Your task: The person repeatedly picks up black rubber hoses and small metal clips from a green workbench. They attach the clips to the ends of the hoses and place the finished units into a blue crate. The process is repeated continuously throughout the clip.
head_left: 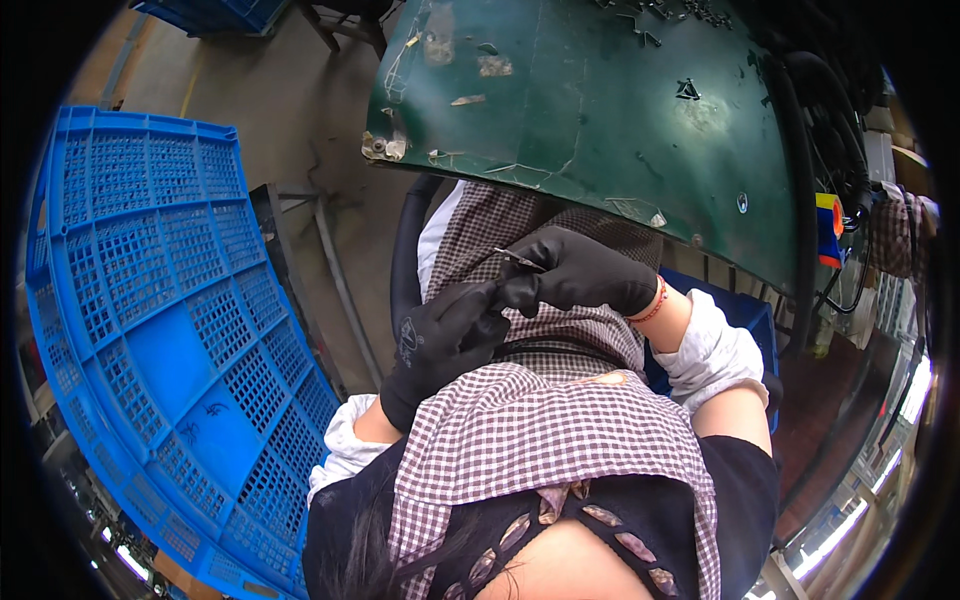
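Note:
Both hands wear black gloves and meet in front of my checked apron (540,420), just short of the table edge. My right hand (590,272) is closed, with a small thin metal piece (521,260) sticking out between thumb and fingers. The rest of that piece is hidden by the glove, so its kind does not show. My left hand (445,338) has its fingers curled and pinched close to the right fingertips. Whatever lies in the left fingers, if anything, is too small and dark to make out.
A worn green table (600,110) stands ahead, bearing a small black bent part (688,90) and more dark parts (680,12) at its far edge. Tall blue plastic crates (170,350) rise at my left. An orange, yellow and blue object (829,230) is beside the table's right edge.

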Available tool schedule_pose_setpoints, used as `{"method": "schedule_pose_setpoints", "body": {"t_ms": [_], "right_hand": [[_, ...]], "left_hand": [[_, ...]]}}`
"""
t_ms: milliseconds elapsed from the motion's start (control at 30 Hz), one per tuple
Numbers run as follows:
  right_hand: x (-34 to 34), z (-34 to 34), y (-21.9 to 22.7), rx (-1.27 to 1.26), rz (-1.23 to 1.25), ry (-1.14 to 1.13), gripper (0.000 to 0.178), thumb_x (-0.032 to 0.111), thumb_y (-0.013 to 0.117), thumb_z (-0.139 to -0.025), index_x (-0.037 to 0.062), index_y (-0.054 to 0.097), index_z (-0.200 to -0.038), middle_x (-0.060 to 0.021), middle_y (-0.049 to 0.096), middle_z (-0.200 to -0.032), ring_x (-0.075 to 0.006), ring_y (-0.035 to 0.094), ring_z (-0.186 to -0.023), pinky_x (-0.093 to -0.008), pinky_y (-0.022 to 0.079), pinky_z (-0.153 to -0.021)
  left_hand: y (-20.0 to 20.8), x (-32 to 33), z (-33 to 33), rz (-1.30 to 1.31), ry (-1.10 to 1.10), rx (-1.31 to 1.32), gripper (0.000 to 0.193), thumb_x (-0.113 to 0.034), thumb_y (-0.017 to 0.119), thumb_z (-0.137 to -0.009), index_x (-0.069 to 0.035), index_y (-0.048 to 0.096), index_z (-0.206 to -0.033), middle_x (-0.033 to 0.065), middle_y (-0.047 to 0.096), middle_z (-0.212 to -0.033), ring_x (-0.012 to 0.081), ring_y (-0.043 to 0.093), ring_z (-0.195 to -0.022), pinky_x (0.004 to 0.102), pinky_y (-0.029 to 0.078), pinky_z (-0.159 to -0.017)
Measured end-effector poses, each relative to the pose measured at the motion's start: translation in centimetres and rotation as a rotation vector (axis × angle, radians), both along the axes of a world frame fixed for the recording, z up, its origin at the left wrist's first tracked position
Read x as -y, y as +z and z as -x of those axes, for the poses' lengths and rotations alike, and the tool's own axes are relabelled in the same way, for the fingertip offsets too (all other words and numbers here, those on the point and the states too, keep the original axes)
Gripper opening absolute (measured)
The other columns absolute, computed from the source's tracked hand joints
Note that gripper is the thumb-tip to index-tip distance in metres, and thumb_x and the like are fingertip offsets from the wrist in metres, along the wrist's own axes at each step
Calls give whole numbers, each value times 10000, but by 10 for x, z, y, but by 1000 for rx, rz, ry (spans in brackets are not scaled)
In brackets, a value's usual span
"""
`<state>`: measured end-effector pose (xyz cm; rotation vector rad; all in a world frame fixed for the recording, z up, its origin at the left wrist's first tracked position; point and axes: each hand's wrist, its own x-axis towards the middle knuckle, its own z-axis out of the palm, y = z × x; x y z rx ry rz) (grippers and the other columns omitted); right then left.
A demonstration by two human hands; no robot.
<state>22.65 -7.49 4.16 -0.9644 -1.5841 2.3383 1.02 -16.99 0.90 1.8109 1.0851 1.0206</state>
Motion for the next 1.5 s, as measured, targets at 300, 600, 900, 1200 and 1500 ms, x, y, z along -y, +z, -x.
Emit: {"method": "schedule_pose_setpoints", "body": {"t_ms": [300,600,900,1200,1500], "right_hand": [[-7,-15,31,158,-460,123,294,136,708,-851,-21,648,-1092,-101,653,-765,-174,610,-655,-315,469,-603],[11,-2,48,334,-855,151,94,79,644,-759,26,612,-831,-136,616,-759,-334,643,-742,-439,509,-680],[20,-1,33,405,-697,253,215,18,705,-700,-7,669,-910,-137,641,-770,-336,635,-726,-415,500,-642],[-4,-34,50,421,-642,233,358,340,584,-934,-8,624,-1008,-183,618,-841,-327,628,-807,-416,490,-704],[0,-27,57,415,-1025,437,90,84,658,-748,66,603,-817,-87,601,-742,-293,622,-676,-394,496,-597]], "left_hand": [[-5,2,-3,41,-22,11,597,10,800,-704,-7,560,-1251,209,621,-1125,287,659,-1012,351,548,-795],[-5,3,-8,48,-36,-43,499,-154,814,-718,-17,629,-1160,169,680,-1022,288,705,-822,344,560,-683],[-14,18,-14,144,-132,54,425,-59,770,-685,-13,637,-1087,133,665,-976,265,690,-779,332,543,-648],[-5,11,-8,69,-5,86,544,-63,811,-692,20,588,-1182,175,666,-1024,241,704,-813,320,574,-687],[-5,12,-9,88,-17,102,547,-59,814,-704,10,587,-1197,175,667,-1025,214,711,-786,303,574,-672]]}}
